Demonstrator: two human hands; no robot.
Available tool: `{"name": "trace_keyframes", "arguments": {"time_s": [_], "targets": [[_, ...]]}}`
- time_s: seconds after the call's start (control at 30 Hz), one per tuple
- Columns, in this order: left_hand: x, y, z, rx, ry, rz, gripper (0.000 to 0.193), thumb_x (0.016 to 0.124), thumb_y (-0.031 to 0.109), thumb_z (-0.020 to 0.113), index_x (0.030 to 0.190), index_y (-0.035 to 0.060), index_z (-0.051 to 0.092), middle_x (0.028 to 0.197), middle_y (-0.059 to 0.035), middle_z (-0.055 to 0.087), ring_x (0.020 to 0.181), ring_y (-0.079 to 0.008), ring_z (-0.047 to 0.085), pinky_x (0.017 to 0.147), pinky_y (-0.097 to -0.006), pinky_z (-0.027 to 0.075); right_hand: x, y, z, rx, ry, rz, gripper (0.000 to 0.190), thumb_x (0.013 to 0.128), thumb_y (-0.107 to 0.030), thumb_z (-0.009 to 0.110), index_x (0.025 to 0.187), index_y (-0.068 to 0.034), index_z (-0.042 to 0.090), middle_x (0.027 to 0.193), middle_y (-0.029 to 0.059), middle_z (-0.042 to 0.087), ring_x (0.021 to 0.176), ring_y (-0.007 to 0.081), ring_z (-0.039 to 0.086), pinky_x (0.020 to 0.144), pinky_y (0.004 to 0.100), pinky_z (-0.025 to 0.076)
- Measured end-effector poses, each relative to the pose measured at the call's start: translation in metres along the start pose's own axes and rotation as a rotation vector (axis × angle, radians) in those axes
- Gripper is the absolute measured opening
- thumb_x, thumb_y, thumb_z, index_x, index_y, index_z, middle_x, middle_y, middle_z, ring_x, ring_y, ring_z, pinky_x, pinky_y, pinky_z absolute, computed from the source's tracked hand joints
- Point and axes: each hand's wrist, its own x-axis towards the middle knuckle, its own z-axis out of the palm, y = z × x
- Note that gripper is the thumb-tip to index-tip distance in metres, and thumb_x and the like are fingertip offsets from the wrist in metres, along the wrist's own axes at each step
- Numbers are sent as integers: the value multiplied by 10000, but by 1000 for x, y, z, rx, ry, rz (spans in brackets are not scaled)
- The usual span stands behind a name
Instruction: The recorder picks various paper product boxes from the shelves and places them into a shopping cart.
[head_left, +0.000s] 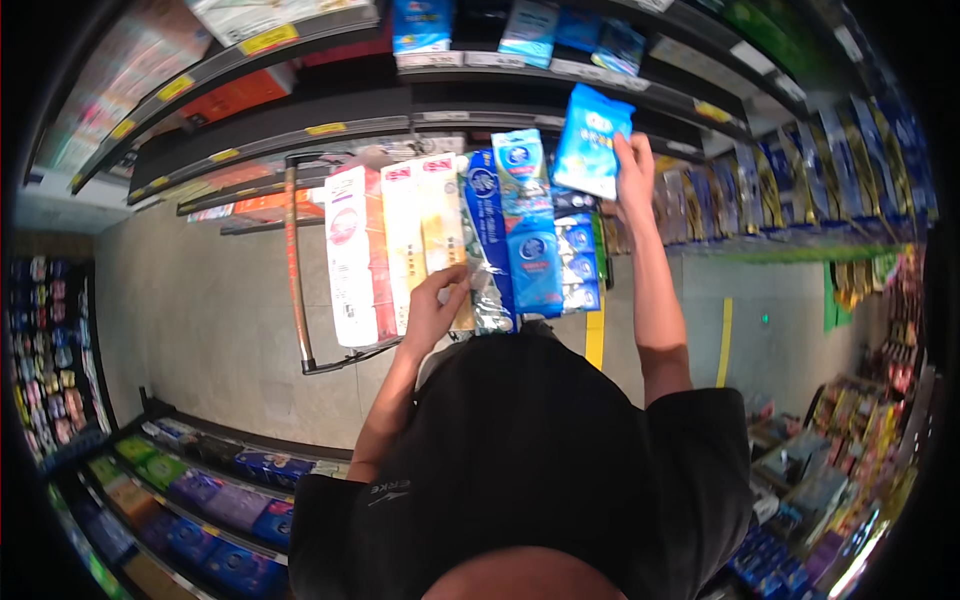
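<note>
My right hand (634, 165) grips a blue plastic pack (592, 142) by its right edge, just in front of the shelves. My left hand (439, 304) lies over a yellow-and-white paper pack (442, 217), its fingers bent near a clear-and-blue wrapped pack (487, 240). Whether the fingers pinch anything cannot be told. These packs sit in a row on a shopping cart (295, 255). A white-and-red pack (351, 255) stands at the row's left end. To the right are light-blue hanging packs (534, 262) and a blue-and-white multipack (579, 266).
Shelves with price tags (525, 61) curve across the front, holding blue packs (424, 30). Blue-and-gold packs (750, 187) line the rack at right. A lower shelf (217, 495) with several packs is behind on the left. Grey floor (225, 322) shows left of the cart.
</note>
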Motion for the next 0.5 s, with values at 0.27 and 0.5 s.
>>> {"name": "trace_keyframes", "arguments": {"time_s": [0.27, 0.5], "targets": [[30, 4, 22, 72, -256, 19, 310, 849, 128, 705, 1121, -5, 644, 1128, -163, 648, 1027, -277, 628, 893, -340, 487, -120, 17, -94, -254, -23, 239, 259, 934, -159, 637, 774, -109, 440, 697, -86, 343, 654, 33, 322, 562, 219, 288], [44, 8, 48, 339, -303, 467, 451, 753, 196, 777, 1169, 81, 644, 1384, -189, 477, 1280, -403, 430, 1048, -466, 382, -135, 26, -70, -660, -156, 218, 285, 882, -278, 684, 883, -39, 527, 789, 125, 586, 698, 237, 574, 640, 362, 456]]}}
